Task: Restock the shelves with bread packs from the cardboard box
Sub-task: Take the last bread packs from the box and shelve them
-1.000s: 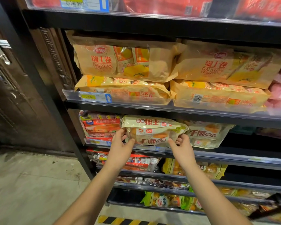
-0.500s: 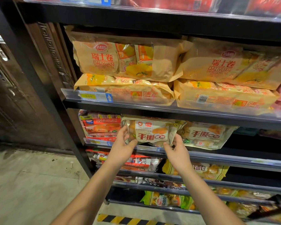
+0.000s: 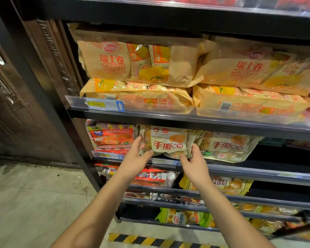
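Note:
A cream bread pack [image 3: 168, 142] with red characters stands upright on the second visible shelf [image 3: 240, 169], tucked under the shelf above. My left hand [image 3: 135, 158] grips its lower left edge. My right hand [image 3: 193, 161] pinches its lower right corner. A matching bread pack [image 3: 229, 147] leans just to the right of it. The cardboard box is out of view.
Red packs [image 3: 113, 138] fill the shelf's left end. Large tan Swiss roll bags [image 3: 138, 63] are stacked on the shelf above. Lower shelves hold more packs [image 3: 184, 217]. A dark wooden door [image 3: 16, 104] stands at left. A yellow-black floor strip [image 3: 150, 240] lies below.
The bread pack has been turned from lying tilted at the shelf front to standing upright and pushed further back under the upper shelf. Both hands stayed on it.

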Action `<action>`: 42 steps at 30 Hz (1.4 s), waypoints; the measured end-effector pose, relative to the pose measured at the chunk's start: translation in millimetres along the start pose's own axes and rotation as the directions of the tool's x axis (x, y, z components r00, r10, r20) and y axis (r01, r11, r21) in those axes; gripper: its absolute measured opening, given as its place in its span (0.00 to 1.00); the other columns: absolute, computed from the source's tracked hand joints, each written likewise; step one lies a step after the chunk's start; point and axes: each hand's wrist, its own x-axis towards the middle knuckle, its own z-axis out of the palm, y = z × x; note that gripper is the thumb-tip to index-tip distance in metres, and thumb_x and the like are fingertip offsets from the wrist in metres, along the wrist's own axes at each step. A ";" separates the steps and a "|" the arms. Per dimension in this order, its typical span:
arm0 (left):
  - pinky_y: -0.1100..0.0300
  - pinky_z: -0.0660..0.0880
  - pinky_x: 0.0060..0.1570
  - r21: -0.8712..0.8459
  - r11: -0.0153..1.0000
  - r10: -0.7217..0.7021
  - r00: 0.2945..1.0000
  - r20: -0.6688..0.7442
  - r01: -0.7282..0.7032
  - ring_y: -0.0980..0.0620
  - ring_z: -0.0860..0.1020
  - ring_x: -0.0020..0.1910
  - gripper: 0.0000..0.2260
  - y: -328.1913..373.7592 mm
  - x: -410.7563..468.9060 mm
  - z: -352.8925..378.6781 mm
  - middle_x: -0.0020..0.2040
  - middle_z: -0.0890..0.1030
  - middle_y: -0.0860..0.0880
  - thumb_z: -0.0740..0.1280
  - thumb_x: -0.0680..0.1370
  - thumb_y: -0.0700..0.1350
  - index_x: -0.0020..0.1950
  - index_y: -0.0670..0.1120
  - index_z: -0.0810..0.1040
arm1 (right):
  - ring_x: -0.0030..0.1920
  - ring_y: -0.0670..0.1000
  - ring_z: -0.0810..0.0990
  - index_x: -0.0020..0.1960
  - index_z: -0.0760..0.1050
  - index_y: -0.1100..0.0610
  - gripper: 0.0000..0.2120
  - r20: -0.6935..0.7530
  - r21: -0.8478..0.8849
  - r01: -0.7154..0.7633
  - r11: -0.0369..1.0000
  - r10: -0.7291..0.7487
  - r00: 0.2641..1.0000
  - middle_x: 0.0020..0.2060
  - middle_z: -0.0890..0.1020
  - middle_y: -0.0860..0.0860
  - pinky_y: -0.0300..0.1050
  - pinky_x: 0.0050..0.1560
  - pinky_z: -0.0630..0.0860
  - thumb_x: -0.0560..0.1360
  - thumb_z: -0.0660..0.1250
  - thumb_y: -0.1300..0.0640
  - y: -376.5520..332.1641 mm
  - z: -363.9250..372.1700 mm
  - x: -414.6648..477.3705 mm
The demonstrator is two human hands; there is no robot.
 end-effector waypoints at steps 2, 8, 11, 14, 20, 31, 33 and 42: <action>0.46 0.63 0.76 -0.002 1.000 -0.001 1.000 0.005 0.001 0.56 0.63 0.78 0.35 -0.9 1.6 1.5 0.80 0.64 0.55 0.68 0.82 0.49 0.83 0.57 0.52 | 0.62 0.51 0.77 0.73 0.64 0.53 0.20 -0.002 -0.016 -0.003 1.000 0.003 1.000 0.62 0.76 0.46 0.46 0.57 0.72 0.83 0.63 0.55 1.2 -1.1 2.2; 0.47 0.63 0.76 -0.007 1.000 -0.002 1.000 -0.018 0.001 0.56 0.64 0.77 0.33 -2.6 4.3 2.7 0.79 0.65 0.55 0.67 0.82 0.47 0.83 0.57 0.53 | 0.65 0.49 0.75 0.72 0.65 0.49 0.19 0.034 -0.014 0.025 1.000 -0.025 0.999 0.66 0.76 0.44 0.49 0.64 0.73 0.83 0.64 0.54 2.8 -5.2 4.1; 0.51 0.64 0.72 0.002 1.000 0.013 1.000 -0.024 -0.013 0.60 0.66 0.71 0.32 -5.1 4.6 3.1 0.78 0.67 0.54 0.67 0.83 0.46 0.82 0.56 0.55 | 0.63 0.45 0.70 0.75 0.64 0.51 0.21 0.039 -0.021 0.018 1.000 -0.017 0.999 0.65 0.73 0.42 0.45 0.62 0.70 0.83 0.64 0.55 5.8 -6.5 3.0; 0.54 0.65 0.69 0.014 0.999 0.033 0.998 -0.044 -0.033 0.60 0.67 0.70 0.31 -8.1 3.9 2.5 0.77 0.68 0.55 0.68 0.82 0.47 0.81 0.55 0.57 | 0.69 0.51 0.72 0.78 0.62 0.52 0.25 0.006 -0.019 0.001 1.000 -0.001 1.000 0.71 0.73 0.46 0.46 0.63 0.70 0.83 0.64 0.56 10.0 -5.8 3.5; 0.70 0.68 0.51 0.077 0.997 0.033 0.999 -0.040 -0.029 0.73 0.75 0.52 0.31 -12.6 -0.3 5.0 0.77 0.67 0.55 0.67 0.82 0.44 0.82 0.53 0.56 | 0.73 0.50 0.71 0.78 0.62 0.49 0.27 -0.015 -0.017 0.010 1.000 -0.011 1.000 0.74 0.72 0.46 0.51 0.70 0.72 0.82 0.65 0.54 16.5 -4.7 4.9; 0.56 0.69 0.70 0.487 0.850 0.190 0.979 0.077 -0.203 0.61 0.70 0.66 0.29 12.7 -26.0 1.3 0.76 0.64 0.52 0.66 0.82 0.51 0.81 0.50 0.59 | 0.74 0.51 0.69 0.79 0.63 0.54 0.29 0.010 -0.277 0.101 0.956 -0.102 0.995 0.75 0.69 0.51 0.48 0.71 0.68 0.82 0.65 0.48 8.9 -37.5 -12.1; 0.58 0.66 0.70 0.584 0.766 0.252 0.961 0.114 -0.270 0.59 0.67 0.68 0.28 24.6 -32.8 1.9 0.76 0.65 0.53 0.65 0.82 0.52 0.80 0.50 0.61 | 0.72 0.50 0.71 0.77 0.66 0.52 0.27 0.019 -0.350 0.151 0.925 -0.154 0.988 0.72 0.72 0.50 0.47 0.70 0.69 0.81 0.65 0.47 2.2 -49.3 -19.3; 0.52 0.71 0.70 0.819 0.365 0.408 0.867 0.288 -0.443 0.51 0.62 0.77 0.27 57.5 -59.2 8.2 0.76 0.65 0.52 0.65 0.81 0.56 0.78 0.51 0.63 | 0.67 0.46 0.73 0.74 0.70 0.48 0.24 0.033 -0.550 0.342 0.762 -0.389 0.921 0.65 0.75 0.45 0.48 0.67 0.74 0.80 0.66 0.44 -31.1 -86.9 -67.2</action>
